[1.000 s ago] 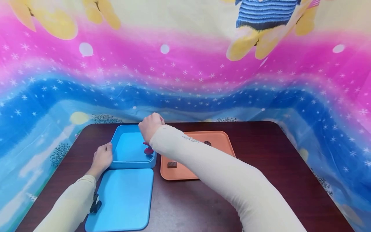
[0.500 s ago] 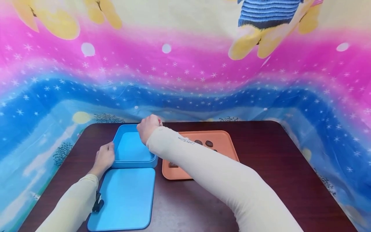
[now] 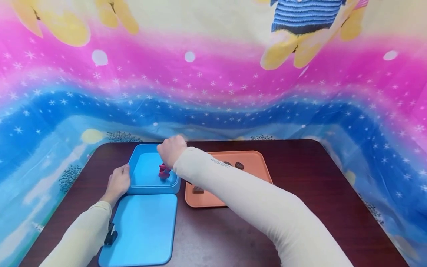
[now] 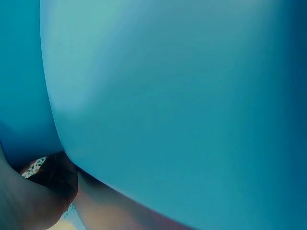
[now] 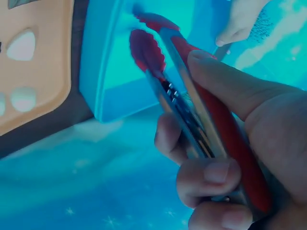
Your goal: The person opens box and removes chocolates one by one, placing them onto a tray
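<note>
In the right wrist view my right hand [image 5: 216,182] grips a pair of red-and-metal tongs [image 5: 192,96], thumb on one arm and fingers curled round the other. Their red scalloped tips stand apart, over the inside of a blue box [image 3: 151,190]. Beyond one tip is a dark blurred spot; I cannot tell what it is. From the head view, the right hand hovers at the box's right side. My left hand [image 3: 118,181] holds the box at its left wall, near the front corner. The left wrist view is mostly filled by blue plastic [image 4: 168,110].
An orange tray [image 3: 210,202] lies right of the box, partly hidden by the right sleeve. Dark brown chocolate-like pieces [image 3: 238,165] and pale pieces, one heart-shaped [image 5: 22,45], sit on it. A flat blue lid [image 3: 143,228] lies before the box. A printed cloth hangs behind the table.
The tongs' red tips, hidden behind my right hand half a second ago, show again inside the box, farther left than one second ago. The right hand has shifted slightly. The left hand stays put.
</note>
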A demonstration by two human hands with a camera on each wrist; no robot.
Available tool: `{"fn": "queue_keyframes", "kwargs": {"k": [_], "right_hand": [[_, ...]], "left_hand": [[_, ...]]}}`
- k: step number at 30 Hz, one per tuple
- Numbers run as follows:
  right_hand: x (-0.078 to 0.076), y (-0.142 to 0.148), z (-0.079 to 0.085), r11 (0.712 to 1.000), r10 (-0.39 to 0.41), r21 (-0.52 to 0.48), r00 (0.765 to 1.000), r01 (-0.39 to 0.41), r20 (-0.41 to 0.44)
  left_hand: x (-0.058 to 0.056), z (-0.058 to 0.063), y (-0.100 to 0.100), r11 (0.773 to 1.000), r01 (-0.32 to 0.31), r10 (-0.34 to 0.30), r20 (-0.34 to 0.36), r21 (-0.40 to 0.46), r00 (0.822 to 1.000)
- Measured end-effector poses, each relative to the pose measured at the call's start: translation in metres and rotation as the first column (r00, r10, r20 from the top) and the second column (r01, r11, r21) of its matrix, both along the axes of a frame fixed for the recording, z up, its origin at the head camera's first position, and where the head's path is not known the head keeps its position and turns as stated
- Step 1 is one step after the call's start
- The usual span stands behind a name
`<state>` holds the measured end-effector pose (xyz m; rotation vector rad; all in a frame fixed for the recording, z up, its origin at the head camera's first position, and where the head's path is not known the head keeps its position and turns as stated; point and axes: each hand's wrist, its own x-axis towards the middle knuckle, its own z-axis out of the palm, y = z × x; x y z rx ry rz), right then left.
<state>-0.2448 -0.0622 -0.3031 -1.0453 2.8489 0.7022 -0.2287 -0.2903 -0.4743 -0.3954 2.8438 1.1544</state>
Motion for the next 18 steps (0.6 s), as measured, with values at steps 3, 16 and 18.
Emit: {"fn": "queue_keyframes", "kwargs": {"k": [3,16,18], "right_hand": [[0.000,-0.003,0.004,1.000,0.002,0.025,0.999,-0.001,-0.039],[0.000,-0.018,0.007,0.970,0.075,0.242,0.973,-0.020,-0.220],[-0.003,-0.017,0.004,0.976,0.086,0.213,0.970,-0.037,-0.226]], "left_hand": [[0.000,0.000,0.001,1.000,0.002,-0.002,-0.005,-0.003,1.000],[0.000,0.000,-0.001,1.000,0.011,-0.011,-0.003,0.016,1.000],[0.000,0.000,-0.002,1.000,0.009,-0.009,-0.009,0.016,1.000]]}}
